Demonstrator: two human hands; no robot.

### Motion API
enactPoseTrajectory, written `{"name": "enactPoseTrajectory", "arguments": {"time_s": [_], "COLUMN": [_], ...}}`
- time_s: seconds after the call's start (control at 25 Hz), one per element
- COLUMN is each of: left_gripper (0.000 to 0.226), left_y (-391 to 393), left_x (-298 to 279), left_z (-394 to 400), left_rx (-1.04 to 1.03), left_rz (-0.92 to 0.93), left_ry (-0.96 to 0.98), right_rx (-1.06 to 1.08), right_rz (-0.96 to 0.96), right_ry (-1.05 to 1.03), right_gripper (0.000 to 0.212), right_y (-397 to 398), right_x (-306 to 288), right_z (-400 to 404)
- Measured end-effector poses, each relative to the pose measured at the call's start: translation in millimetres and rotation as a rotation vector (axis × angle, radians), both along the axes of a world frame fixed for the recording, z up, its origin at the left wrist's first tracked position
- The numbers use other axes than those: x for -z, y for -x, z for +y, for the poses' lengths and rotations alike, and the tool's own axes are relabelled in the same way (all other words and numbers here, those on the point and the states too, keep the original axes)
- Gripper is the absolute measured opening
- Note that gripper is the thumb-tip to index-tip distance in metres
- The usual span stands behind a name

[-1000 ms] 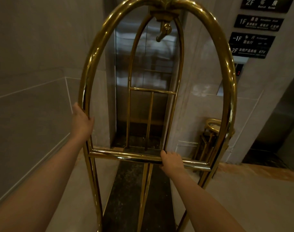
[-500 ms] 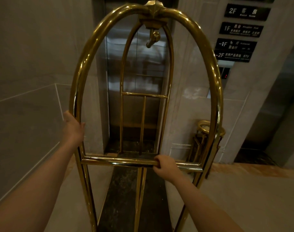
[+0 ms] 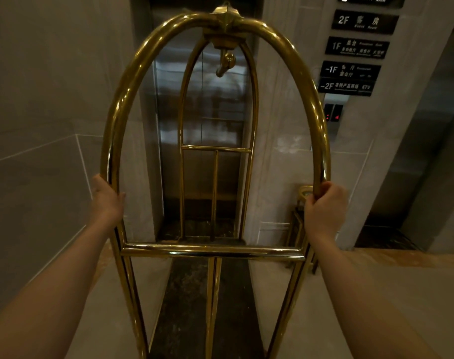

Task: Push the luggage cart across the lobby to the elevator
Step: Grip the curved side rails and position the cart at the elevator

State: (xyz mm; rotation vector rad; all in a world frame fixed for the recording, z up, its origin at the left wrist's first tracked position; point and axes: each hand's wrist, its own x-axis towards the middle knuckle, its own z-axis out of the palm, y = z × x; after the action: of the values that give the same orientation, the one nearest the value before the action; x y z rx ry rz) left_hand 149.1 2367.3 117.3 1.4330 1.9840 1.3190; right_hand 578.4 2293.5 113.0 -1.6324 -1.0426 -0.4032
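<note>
A brass luggage cart (image 3: 213,251) with a tall arched frame fills the middle of the head view, its dark platform stretching away below. My left hand (image 3: 107,199) grips the left upright of the arch. My right hand (image 3: 324,207) is wrapped around the right upright at about the same height. Straight ahead, seen through the arch, are the closed steel elevator doors (image 3: 220,125), close to the cart's far end. A hook (image 3: 227,63) hangs under the top of the arch.
A grey tiled wall (image 3: 39,125) runs along the left. Floor signs (image 3: 355,47) and a call panel (image 3: 333,114) are on the pillar to the right. A brass stand (image 3: 302,216) sits by that pillar. A second elevator opening (image 3: 427,164) lies far right.
My right hand has left the horizontal crossbar and taken hold of the right upright. The left hand has kept its grip. The view has tilted up slightly.
</note>
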Motion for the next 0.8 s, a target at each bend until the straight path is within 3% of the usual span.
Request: {"name": "enactPoseTrajectory", "arguments": {"time_s": [0.12,0.2,0.36,0.8], "left_gripper": [0.060,0.060,0.060,0.056], "left_y": [0,0,-1,-5], "left_x": [0,0,4,4], "left_z": [-1,0,5,12], "left_rx": [0.000,-0.011,-0.040,-0.087], "left_rz": [-0.001,0.006,0.038,0.028], "left_ry": [0.008,0.003,-0.017,-0.045], "right_rx": [-0.054,-0.131,-0.166,-0.097], "right_rz": [0.245,0.328,0.274,0.305], "right_ry": [0.064,0.105,0.106,0.106], "right_gripper": [0.045,0.039,0.030,0.032], "right_y": [-7,-5,-6,-4], "right_x": [-3,-2,4,8], "right_z": [7,11,16,31]}}
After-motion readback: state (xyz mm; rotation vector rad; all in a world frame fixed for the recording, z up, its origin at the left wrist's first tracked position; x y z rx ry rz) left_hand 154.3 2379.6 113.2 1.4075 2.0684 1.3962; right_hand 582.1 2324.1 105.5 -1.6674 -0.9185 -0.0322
